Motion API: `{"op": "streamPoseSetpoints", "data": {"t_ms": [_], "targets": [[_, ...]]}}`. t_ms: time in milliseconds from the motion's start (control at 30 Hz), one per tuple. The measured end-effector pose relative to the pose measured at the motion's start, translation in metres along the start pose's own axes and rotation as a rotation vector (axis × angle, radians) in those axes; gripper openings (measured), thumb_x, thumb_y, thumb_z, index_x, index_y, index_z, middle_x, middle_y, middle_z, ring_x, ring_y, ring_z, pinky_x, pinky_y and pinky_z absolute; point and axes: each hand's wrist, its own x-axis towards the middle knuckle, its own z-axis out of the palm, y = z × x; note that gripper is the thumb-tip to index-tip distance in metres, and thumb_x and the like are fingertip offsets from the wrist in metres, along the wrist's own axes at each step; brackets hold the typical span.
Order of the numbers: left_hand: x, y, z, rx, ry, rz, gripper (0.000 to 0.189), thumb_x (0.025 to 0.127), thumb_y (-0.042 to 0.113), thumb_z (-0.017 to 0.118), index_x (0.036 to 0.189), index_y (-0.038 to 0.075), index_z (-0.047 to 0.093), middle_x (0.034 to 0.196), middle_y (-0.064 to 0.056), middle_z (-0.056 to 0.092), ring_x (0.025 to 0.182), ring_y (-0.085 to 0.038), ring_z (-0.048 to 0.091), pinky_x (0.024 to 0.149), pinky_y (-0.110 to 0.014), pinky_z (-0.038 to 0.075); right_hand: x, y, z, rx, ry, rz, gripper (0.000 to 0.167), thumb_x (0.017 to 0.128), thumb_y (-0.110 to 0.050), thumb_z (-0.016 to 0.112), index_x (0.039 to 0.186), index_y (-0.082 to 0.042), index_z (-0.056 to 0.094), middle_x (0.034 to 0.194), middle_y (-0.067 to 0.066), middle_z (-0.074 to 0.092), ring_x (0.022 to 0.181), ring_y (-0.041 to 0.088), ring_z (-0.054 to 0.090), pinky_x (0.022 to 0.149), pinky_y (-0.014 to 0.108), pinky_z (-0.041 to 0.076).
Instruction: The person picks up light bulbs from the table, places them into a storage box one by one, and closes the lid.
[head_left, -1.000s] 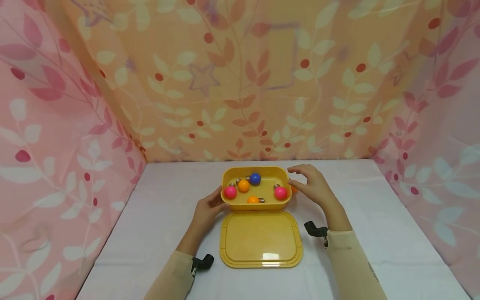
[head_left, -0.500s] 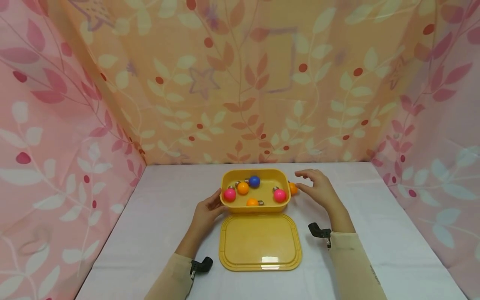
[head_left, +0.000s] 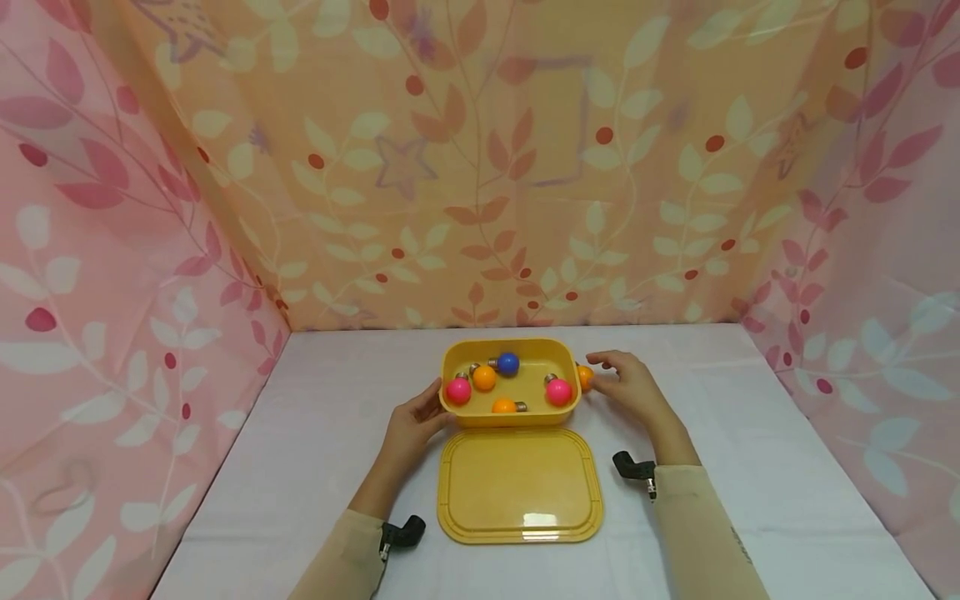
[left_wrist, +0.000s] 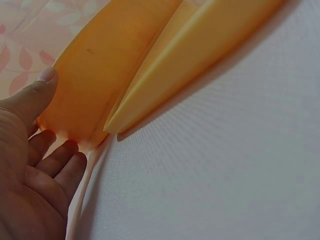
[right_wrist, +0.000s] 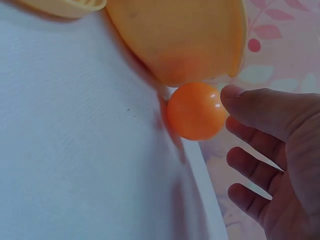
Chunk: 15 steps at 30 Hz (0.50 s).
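In the head view, my left hand [head_left: 408, 429] holds the left end of an open yellow plastic box [head_left: 528, 419]. The left wrist view shows its thumb [left_wrist: 47, 80] at one edge of the box wall and bent fingers [left_wrist: 59, 157] against it. An orange bulb [head_left: 585, 377] lies outside the box, against its right end. My right hand [head_left: 637, 396] is beside that bulb, fingers apart; in the right wrist view its thumb tip is right at the bulb [right_wrist: 196, 111], and whether they touch is unclear. Inside are pink, orange and blue [head_left: 507, 364] bulbs with metal screw bases.
A flat yellow lid [head_left: 520, 485] lies on the white cloth [head_left: 315, 467] just in front of the box. Patterned fabric walls [head_left: 480, 167] stand at the back and on both sides. Each sleeve carries a small black camera [head_left: 633, 465].
My right hand has drawn back from the box's right rim, then dropped closer to the orange bulb outside, which shows more fully. The left hand keeps its place.
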Motion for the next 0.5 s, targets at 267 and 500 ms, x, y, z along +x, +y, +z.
{"op": "streamPoseSetpoints", "data": {"t_ms": [267,500], "targets": [[0.000,0.001,0.000,0.009,0.010,-0.001,0.075,0.087,0.021,0.083,0.154,0.019,0.049,0.151,-0.004,0.055,0.135,-0.021,0.057,0.101,-0.021,0.051,0.000,0.010,0.013,0.001,-0.011,0.054,0.058,0.086,-0.028,0.085,0.136,-0.007,0.064,0.135,0.014,0.064,0.120,0.036,0.056,0.111,0.060,0.042],[-0.001,0.001,0.000,-0.001,0.001,-0.023,0.076,0.086,0.028,0.084,0.154,0.023,0.049,0.151,-0.003,0.056,0.135,-0.020,0.057,0.102,-0.022,0.051,0.002,0.019,0.027,-0.032,0.023,0.101,0.056,0.089,-0.030,0.080,0.137,-0.007,0.061,0.138,0.017,0.061,0.123,0.037,0.057,0.112,0.058,0.043]]}}
